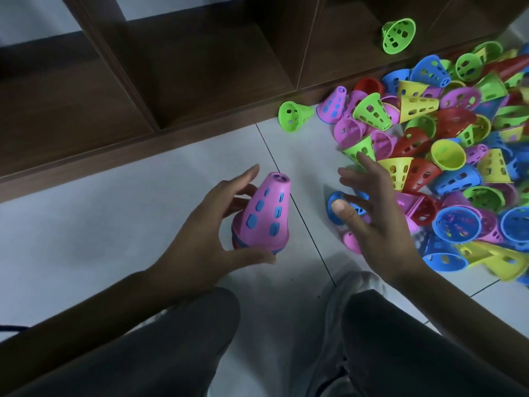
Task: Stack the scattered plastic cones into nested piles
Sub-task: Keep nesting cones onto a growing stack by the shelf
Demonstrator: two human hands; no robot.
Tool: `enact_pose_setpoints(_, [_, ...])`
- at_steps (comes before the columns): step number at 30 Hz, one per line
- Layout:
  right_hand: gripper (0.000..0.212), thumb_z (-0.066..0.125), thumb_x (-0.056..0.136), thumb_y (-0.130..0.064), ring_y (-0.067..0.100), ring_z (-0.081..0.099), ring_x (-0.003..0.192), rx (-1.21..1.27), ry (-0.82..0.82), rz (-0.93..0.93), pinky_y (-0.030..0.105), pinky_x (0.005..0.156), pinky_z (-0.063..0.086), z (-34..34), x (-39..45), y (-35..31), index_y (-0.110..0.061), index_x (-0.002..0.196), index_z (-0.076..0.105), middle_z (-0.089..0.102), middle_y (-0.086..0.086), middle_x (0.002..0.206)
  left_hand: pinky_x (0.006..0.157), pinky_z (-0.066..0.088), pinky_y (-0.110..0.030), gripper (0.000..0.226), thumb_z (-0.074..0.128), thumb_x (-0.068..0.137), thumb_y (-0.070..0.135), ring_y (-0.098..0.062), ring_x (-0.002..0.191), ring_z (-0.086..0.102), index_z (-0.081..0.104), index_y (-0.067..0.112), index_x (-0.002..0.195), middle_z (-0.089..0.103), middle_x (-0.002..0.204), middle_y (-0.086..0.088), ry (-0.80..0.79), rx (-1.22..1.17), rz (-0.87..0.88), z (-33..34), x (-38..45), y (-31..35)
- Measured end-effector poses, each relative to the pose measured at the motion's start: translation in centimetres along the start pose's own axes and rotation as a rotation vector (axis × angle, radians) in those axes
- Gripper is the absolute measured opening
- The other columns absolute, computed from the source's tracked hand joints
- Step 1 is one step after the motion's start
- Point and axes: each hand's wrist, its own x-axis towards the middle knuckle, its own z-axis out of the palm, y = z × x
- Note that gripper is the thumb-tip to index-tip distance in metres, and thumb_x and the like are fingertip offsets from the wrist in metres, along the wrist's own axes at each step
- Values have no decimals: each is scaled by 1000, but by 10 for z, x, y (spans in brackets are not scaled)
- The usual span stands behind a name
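Note:
A nested pile of cones, pink on the outside with blue showing through its holes, stands upright on the floor. My left hand cups it from the left, thumb at its base and fingers behind it. My right hand hovers with spread fingers over a blue cone lying on its side and a pink cone at the edge of the big heap of loose cones. It holds nothing.
A dark wooden shelf unit runs along the back, with one green cone inside a compartment. A green cone and a small pink-over-blue pile lie by its base. My legs and shoes fill the bottom of the view.

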Motion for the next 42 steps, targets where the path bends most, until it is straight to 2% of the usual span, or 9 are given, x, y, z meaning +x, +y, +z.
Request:
enact_pose_setpoints(4, [69,63,88,-51,1,51,128,-116,41,44,12,96,47,-7,-5,22,-25,147,39,54,-15,139,87,48,-5,92,83,62,50,7,127,45,28,57,136,40,128,39,24,90,75,5,1,-9])
enact_pose_setpoints(8, [60,68,91,-40,8,46,127,-323,90,95,29,99,41,-24,-4,52,-27,143,43,53,-8,137,84,45,-1,87,82,65,52,3,127,46,39,42,139,42,128,39,3,182,158,6,0,-29])
enact_pose_setpoints(13, [58,71,91,-33,19,43,131,-544,8,110,32,104,36,-41,5,77,-17,142,47,54,5,139,90,47,-6,86,80,66,53,-5,123,50,47,29,141,48,125,22,16,237,171,9,0,-33])
enact_pose_setpoints(19, [72,78,87,-28,26,42,138,-672,-281,165,32,112,30,-40,30,88,-20,149,42,51,8,146,92,45,-5,86,80,63,62,0,129,47,44,43,139,47,133,30,-33,200,149,1,1,-17])
enact_pose_setpoints(24, [79,84,79,-31,27,50,126,-716,-344,197,41,111,39,-28,48,91,-16,145,44,55,8,137,96,44,-17,70,49,75,87,1,130,47,46,48,133,49,135,33,-18,143,143,0,5,-1])
enact_pose_setpoints(28, [85,88,70,-42,26,53,122,-751,-358,206,48,109,42,-21,52,91,-19,139,45,56,6,132,91,45,-5,70,40,73,92,2,127,50,50,48,127,53,129,33,8,120,122,-1,11,10])
enact_pose_setpoints(34, [79,85,61,-56,12,56,109,-449,-219,141,26,91,54,-13,32,41,-34,124,43,52,-8,122,83,41,3,43,51,76,73,13,121,49,52,55,114,54,123,38,64,170,64,-3,16,20])
enact_pose_setpoints(38, [84,72,58,-67,4,50,114,-422,-183,-121,17,91,51,-3,13,-17,-30,130,49,48,-15,124,99,45,-17,51,49,73,76,9,122,52,51,56,120,57,124,37,97,151,36,-8,19,27])
enact_pose_setpoints(42, [77,65,68,-61,-4,46,106,-417,-122,-372,3,92,41,3,10,-55,-15,130,62,56,-5,118,104,50,-33,72,49,72,76,3,124,54,49,45,137,56,134,28,66,133,34,-14,21,38])
